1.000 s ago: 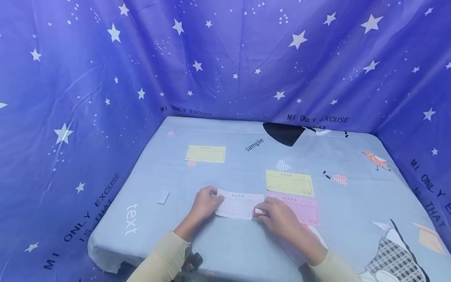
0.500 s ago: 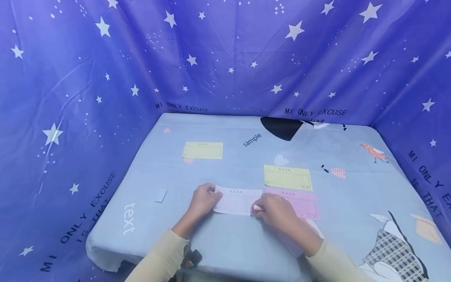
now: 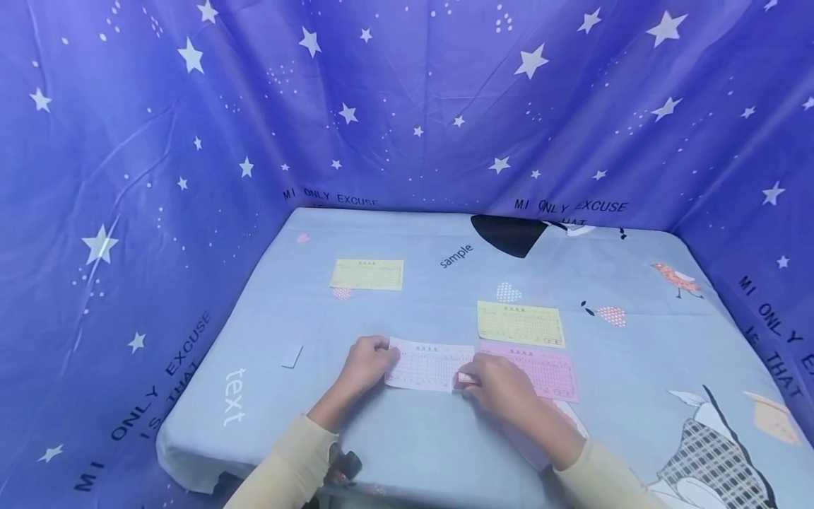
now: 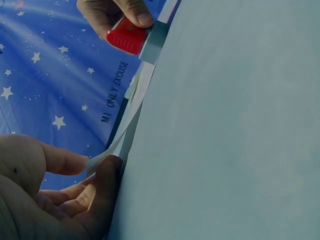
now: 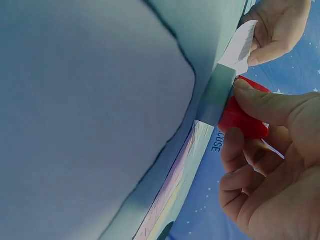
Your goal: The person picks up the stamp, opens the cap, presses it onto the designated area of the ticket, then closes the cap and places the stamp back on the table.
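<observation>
My left hand (image 3: 367, 365) pinches the left edge of a white printed form (image 3: 422, 364). In the left wrist view that edge curls up off the table between thumb and finger. At the form's lower right corner my right hand (image 3: 505, 385) grips a red-and-grey stamp (image 5: 245, 120) between thumb and fingers. The stamp's grey base stands against the paper. A pink form (image 3: 547, 371), partly covered by the right hand, lies just right of the white one. Behind it lies a yellow form (image 3: 518, 324). Both bear a red boxed mark at lower right.
Another yellow form (image 3: 367, 274) lies farther back on the left. A small white card (image 3: 292, 355) rests left of my left hand. A patterned grey-blue cloth (image 3: 305, 290) covers the table, and a blue starry curtain (image 3: 413, 92) hangs around its back and sides.
The head view has shifted slightly. The left hand still pinches the white form, and the right hand keeps the stamp at its lower right corner.
</observation>
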### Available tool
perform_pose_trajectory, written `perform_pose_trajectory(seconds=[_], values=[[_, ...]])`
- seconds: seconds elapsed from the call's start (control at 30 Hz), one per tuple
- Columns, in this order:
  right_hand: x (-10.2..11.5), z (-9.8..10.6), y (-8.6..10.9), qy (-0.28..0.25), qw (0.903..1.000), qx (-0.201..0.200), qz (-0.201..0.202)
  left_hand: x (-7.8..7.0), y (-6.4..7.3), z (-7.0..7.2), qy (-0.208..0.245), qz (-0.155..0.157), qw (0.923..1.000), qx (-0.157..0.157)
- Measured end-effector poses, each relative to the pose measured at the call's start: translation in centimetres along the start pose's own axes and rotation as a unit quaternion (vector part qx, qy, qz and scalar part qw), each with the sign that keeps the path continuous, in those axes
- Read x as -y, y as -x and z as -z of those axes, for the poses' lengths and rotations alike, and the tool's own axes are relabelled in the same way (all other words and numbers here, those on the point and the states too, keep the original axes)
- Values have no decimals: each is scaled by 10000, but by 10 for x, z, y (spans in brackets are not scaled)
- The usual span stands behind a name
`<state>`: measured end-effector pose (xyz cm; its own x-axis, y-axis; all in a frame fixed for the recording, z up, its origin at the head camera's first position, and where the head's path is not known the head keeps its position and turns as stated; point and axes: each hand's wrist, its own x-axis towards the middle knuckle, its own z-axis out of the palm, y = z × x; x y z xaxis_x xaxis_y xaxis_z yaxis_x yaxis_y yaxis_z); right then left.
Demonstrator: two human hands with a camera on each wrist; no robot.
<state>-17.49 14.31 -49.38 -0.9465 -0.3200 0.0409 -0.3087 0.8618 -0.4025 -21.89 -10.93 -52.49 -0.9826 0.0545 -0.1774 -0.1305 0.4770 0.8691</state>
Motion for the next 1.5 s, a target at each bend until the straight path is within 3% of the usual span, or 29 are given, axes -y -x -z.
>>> perform_pose_trajectory(seconds=[0.17,0.27,0.4,0.5,0.6,0.73,1.07,1.5], values=[[-4,-3,1,-134,9998,-126,94,2,1,1,-91,-66,9999,-17],[-8,1,2,-506,9984,-48,-260,2,2,3,-105,-63,9999,-56],[-21,24,8,-1472,9838,-217,-1001,1,1,4,-51,-103,9999,-39],[-37,45,17,-1949,9709,-620,-1242,2,-2,6,81,-124,9999,-35],[-54,59,28,-1966,9651,-1043,-1382,-3,-6,7,261,-59,9996,-44],[-70,65,41,-1720,9656,-1432,-1324,-11,-15,10,443,65,9989,-159],[-81,57,58,-2212,9497,-1260,-1822,-31,-48,6,651,45,9971,-399],[-87,54,67,-2130,9510,-1365,-1780,-31,-86,-6,89,-34,9998,-200]])
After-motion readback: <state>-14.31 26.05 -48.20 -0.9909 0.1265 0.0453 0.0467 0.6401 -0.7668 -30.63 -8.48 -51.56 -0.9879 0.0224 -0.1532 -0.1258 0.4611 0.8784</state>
